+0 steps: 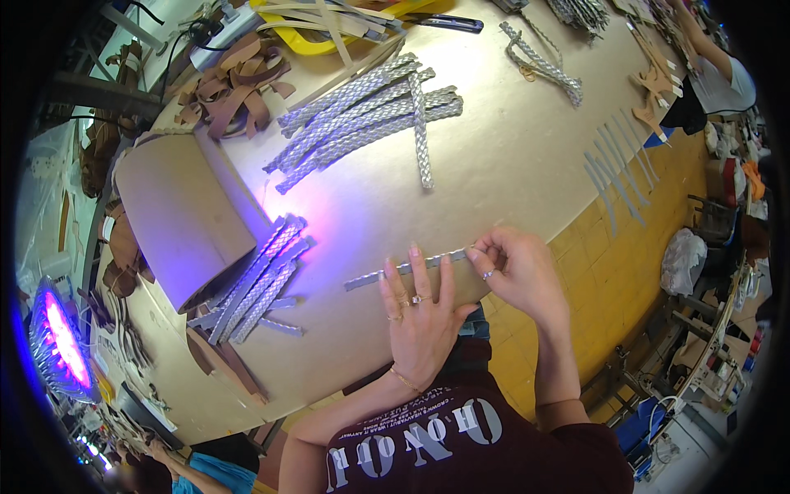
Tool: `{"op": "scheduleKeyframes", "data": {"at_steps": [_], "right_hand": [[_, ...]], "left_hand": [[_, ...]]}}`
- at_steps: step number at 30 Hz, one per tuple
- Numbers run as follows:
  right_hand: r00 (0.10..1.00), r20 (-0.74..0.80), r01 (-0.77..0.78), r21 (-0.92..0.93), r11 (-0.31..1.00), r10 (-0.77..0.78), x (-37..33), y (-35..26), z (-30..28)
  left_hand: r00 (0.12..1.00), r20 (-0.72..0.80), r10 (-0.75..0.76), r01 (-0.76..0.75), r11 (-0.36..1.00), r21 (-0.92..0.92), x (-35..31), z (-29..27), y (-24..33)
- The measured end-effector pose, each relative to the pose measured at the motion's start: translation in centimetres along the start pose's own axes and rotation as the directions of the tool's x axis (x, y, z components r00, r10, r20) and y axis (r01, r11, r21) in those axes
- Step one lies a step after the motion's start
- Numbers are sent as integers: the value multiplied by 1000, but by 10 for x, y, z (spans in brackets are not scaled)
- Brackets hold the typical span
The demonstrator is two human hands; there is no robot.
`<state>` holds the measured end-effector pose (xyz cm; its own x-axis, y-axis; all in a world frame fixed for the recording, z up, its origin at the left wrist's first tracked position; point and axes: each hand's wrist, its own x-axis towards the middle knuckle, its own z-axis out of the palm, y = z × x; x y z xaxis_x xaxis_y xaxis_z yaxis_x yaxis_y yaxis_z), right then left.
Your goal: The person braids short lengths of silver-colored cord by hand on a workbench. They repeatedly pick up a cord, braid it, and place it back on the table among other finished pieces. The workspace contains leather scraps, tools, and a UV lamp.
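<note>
A narrow silver-grey braided strip (362,281) lies along the near edge of the table. My left hand (421,325) rests flat across it, fingers spread and fingertips pressing it down. At the strip's right end, my right hand (514,267) is closed, pinching the tip between thumb and fingers. Part of the strip is hidden under my left fingers. Left of my hands sits a small stack of similar flat strips (271,284), some braided and some plain grey. Farther up lies a bundle of thicker silver braids (362,115), with one braid (420,132) laid across it.
A curved brown board (185,214) stands at left, near brown leather-like scraps (239,86). A lit purple lamp (59,342) is at far left. Beyond are a yellow tray (304,37), a cutter knife (448,22) and grey strips (617,169) over the right edge. Another person's arm (708,41) shows at upper right.
</note>
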<state>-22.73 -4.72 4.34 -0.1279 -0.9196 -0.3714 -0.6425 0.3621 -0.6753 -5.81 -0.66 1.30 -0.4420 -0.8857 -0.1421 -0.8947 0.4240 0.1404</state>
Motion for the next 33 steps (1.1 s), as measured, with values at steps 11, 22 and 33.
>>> {"op": "scheduleKeyframes", "data": {"at_steps": [11,22,33], "right_hand": [[989,-63,-118,188,975,132,-8,6,-1],[987,-159,-21,33,999,26,-8,6,6],[896,-272,140,-576,805,-351,-42,25,45]], "left_hand": [[999,-24,-30,30,1000,3,0,4,6],[999,-30,-21,22,999,37,0,5,5],[999,-46,-22,21,1000,-14,-2,6,1]]}}
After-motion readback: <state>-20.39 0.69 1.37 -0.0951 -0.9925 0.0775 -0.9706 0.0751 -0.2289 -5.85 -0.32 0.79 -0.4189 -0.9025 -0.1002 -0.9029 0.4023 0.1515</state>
